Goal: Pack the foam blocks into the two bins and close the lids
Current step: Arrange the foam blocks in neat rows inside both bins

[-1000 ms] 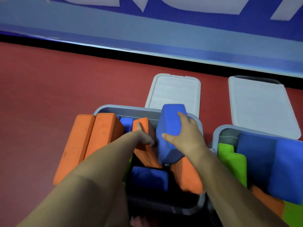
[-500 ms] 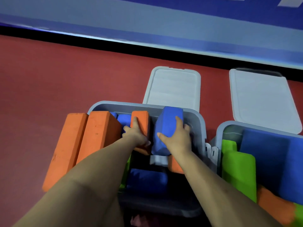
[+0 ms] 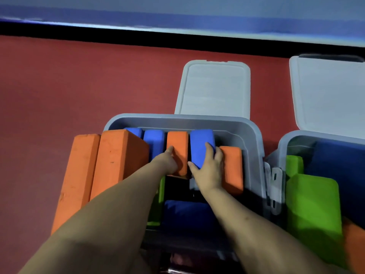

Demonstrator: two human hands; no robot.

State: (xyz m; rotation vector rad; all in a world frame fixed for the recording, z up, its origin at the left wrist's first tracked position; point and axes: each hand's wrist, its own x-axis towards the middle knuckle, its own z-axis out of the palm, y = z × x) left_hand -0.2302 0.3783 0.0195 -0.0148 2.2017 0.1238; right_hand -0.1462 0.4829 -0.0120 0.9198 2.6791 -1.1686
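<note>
A grey bin (image 3: 254, 139) in front of me holds a row of upright foam blocks along its far wall. My right hand (image 3: 207, 171) grips a blue block (image 3: 201, 143) standing in that row, fingers over its top. My left hand (image 3: 167, 161) presses on the orange block (image 3: 177, 147) just left of it. Another orange block (image 3: 233, 169) stands to the right of the blue one. More blue blocks (image 3: 154, 141) stand further left. A dark blue block (image 3: 187, 214) lies lower in the bin. A second grey bin (image 3: 284, 143) at the right holds green (image 3: 314, 204), blue and orange blocks.
Two long orange blocks (image 3: 102, 169) lean against the left bin's left side, partly outside it. Both grey lids (image 3: 213, 89) (image 3: 331, 93) lie open, flat on the red floor behind the bins. A black strip and blue wall run across the back.
My right hand has lowered the blue block from above the bin into the row against the far wall. My left hand kept holding the orange block beside it upright.
</note>
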